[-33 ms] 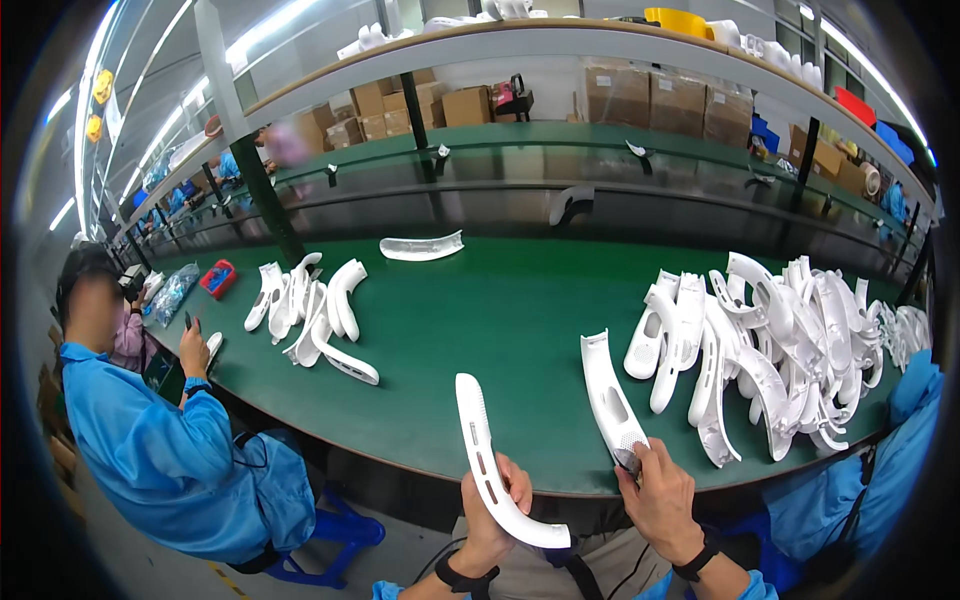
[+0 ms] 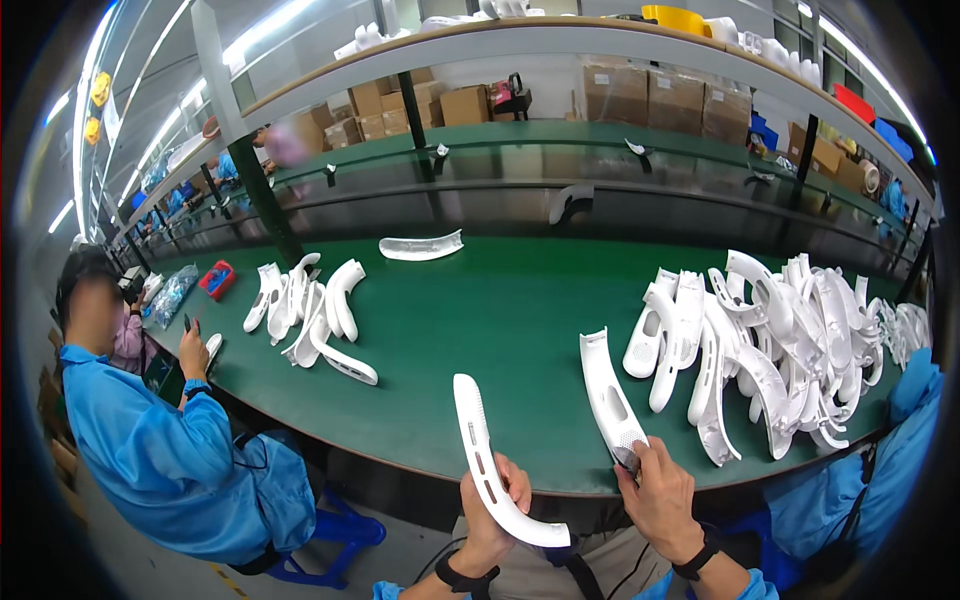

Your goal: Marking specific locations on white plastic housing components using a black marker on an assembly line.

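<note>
My left hand (image 2: 497, 510) is closed around a curved white plastic shell (image 2: 481, 450) with slots along its side, held upright and bending right at its lower end. In my right hand (image 2: 660, 500) is a second curved white plastic shell (image 2: 608, 385), with a long oval opening and a dotted patch. The fingers pinch its lower end, at a dark spot partly hidden by them. Both shells are at the near edge of the green table (image 2: 440, 330), apart from each other.
A large heap of white shells (image 2: 790, 340) covers the right of the table. A smaller group (image 2: 310, 310) lies left, and a single shell (image 2: 421, 247) at the back. A person in blue (image 2: 180, 450) sits left; a blue sleeve (image 2: 850, 500) shows right. A shelf (image 2: 560, 38) spans overhead.
</note>
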Demonstrator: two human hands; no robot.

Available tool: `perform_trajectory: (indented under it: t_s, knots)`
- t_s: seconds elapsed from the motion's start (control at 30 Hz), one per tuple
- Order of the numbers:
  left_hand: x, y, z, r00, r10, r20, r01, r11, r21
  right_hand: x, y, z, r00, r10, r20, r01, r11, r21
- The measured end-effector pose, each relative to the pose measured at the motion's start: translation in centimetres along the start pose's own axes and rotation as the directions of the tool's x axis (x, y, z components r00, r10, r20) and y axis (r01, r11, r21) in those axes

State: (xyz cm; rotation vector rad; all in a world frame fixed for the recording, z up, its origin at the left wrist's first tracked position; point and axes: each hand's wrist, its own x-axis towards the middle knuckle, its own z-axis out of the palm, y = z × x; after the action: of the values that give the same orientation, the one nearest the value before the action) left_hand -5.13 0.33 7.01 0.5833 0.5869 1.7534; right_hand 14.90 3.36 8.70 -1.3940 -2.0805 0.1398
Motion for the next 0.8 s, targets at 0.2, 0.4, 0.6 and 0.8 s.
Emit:
perform_trajectory:
  t_s: [0.2, 0.4, 0.6, 0.8]
  knots:
    - [0.2, -0.5, -0.2, 0.999, 0.012, -0.031, -0.012, 1.000, 0.003, 0.5, 0.2, 0.4, 0.999, 0.049, 0.012, -0.049, 0.999, -0.021]
    - [-0.1, 1.6, 2.4, 0.980, 0.158, -0.120, -0.114, 0.943, 0.313, 0.6, -0.1, -0.1, 0.996, 0.072, 0.053, -0.071, 0.997, -0.022]
    - [1.9, 6.3, 0.7, 0.407, 0.262, 0.875, -0.797, -0.366, 0.481, 0.5, 0.7, -0.1, 1.000, 0.024, 0.018, -0.023, 0.996, -0.089]
    - [2.6, 7.9, -0.1, 0.354, 0.142, 0.924, -0.824, -0.420, 0.381, 0.4, 0.8, -0.3, 1.000, 0.030, 0.008, -0.029, 0.996, -0.088]
